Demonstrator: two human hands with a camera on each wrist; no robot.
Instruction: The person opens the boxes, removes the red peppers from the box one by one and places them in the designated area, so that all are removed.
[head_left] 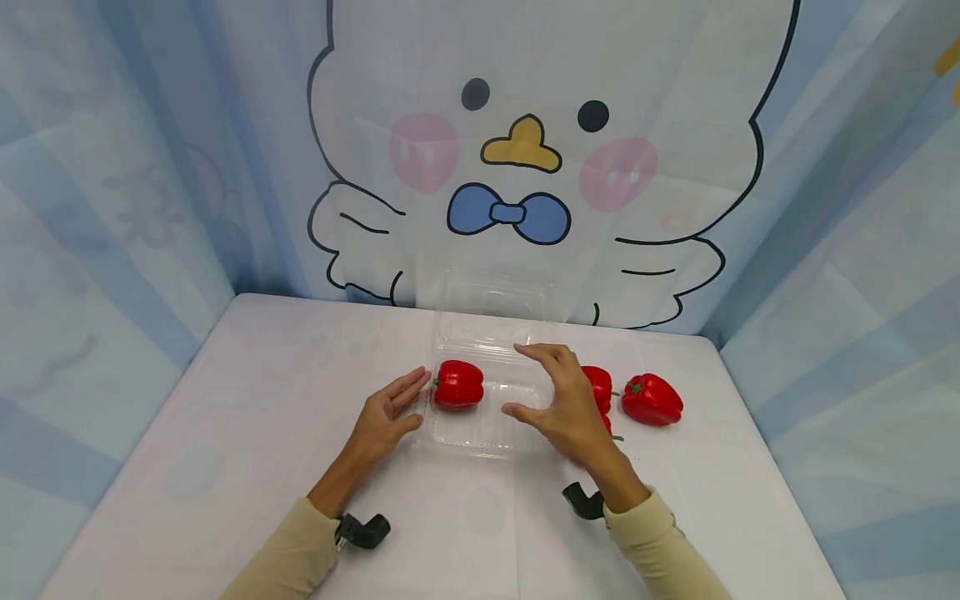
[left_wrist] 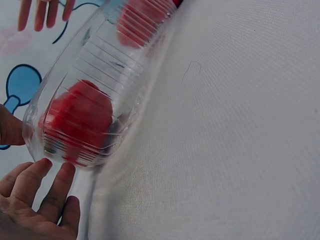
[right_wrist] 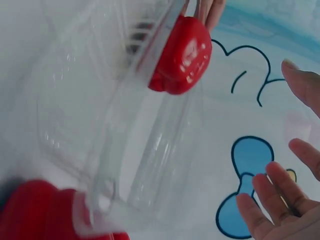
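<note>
A red bell pepper (head_left: 458, 385) lies in the left half of a clear plastic clamshell box (head_left: 468, 432), whose lid (head_left: 495, 300) stands raised at the back. My left hand (head_left: 386, 421) is at the box's left side, fingers extended; in the left wrist view its fingertips (left_wrist: 65, 172) are at the ribbed end wall. Over the right half of the box, my right hand (head_left: 558, 404) is spread with thumb and fingers apart, holding nothing. In the right wrist view that hand (right_wrist: 285, 200) is clear of the pepper (right_wrist: 185, 55).
Right of the box, red bell peppers (head_left: 600, 383) are partly hidden behind my right hand and wrist. Another red bell pepper (head_left: 652, 400) lies farther right. A white cloth covers the table (head_left: 225, 433). Behind hangs a curtain (head_left: 637, 67) printed with a cartoon bird.
</note>
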